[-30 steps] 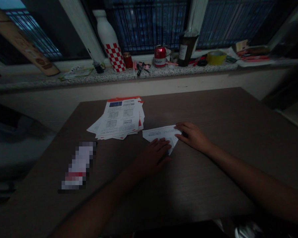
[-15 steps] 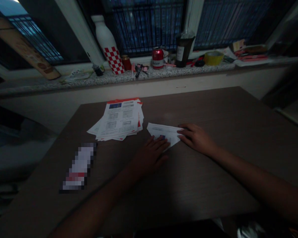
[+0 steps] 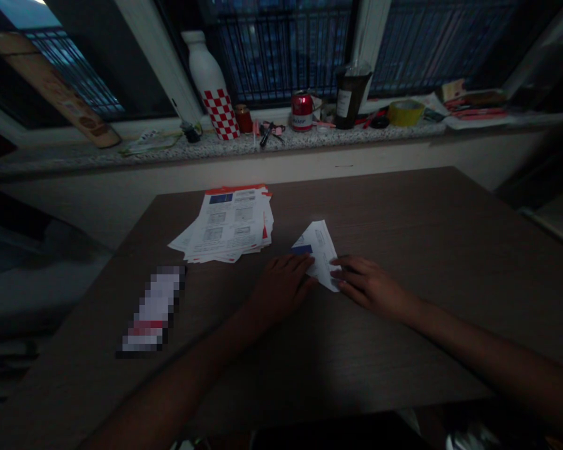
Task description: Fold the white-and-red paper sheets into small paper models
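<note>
1. Folded printed sheet (image 3: 316,253) lying on a brown wood-grain table (image 3: 403,231), narrow tip toward the lower right, blue patch showing near the left edge, between the two hands.
2. Left hand (image 3: 281,287) palm down and flat, fingers together and touching the sheet's lower left edge: an open hand pressing, no grip.
3. Right hand (image 3: 368,284) palm down, fingers lightly curled against the sheet's lower right tip: a narrow set, a pinch impossible to confirm in the dim light.
4. Contact from both sides, low and flat against the tabletop: a steady way of keeping a thin sheet from sliding.
5. Just left of the sheet, a loose stack of red-edged printed leaflets (image 3: 228,225); farther left, a pixelated, unreadable object (image 3: 152,309).
6. Along the granite windowsill (image 3: 206,147), a white bottle with red checks (image 3: 209,84), a red can (image 3: 302,112) and a roll of yellow tape (image 3: 406,113), all well apart from the hands.
</note>
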The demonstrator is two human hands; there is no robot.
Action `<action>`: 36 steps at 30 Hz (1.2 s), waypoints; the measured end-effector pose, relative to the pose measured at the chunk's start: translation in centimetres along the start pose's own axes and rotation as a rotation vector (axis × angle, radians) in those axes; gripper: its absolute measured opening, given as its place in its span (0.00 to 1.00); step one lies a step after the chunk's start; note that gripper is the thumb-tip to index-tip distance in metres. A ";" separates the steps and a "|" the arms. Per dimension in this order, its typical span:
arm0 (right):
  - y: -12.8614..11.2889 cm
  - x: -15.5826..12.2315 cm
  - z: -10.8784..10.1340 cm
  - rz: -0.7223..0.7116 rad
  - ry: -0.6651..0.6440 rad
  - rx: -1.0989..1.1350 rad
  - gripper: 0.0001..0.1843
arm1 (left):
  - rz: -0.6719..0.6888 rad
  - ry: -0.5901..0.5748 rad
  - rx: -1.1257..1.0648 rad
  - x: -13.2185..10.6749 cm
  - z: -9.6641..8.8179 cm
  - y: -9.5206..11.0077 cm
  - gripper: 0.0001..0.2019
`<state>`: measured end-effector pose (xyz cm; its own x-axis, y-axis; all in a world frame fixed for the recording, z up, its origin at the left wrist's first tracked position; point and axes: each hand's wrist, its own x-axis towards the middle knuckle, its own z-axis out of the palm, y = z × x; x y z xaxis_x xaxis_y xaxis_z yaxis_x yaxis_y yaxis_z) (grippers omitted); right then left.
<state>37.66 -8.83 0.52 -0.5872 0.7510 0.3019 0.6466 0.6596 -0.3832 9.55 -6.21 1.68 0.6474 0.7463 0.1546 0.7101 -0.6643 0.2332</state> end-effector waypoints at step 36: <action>2.4 2.0 0.1 -0.092 -0.070 0.064 0.23 | 0.065 -0.055 -0.070 -0.9 -0.1 -2.7 0.25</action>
<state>38.00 -5.71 0.13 -0.6766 0.6817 0.2782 0.5571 0.7210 -0.4121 7.02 -5.14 1.05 0.7068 0.6973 0.1193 0.6463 -0.7051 0.2917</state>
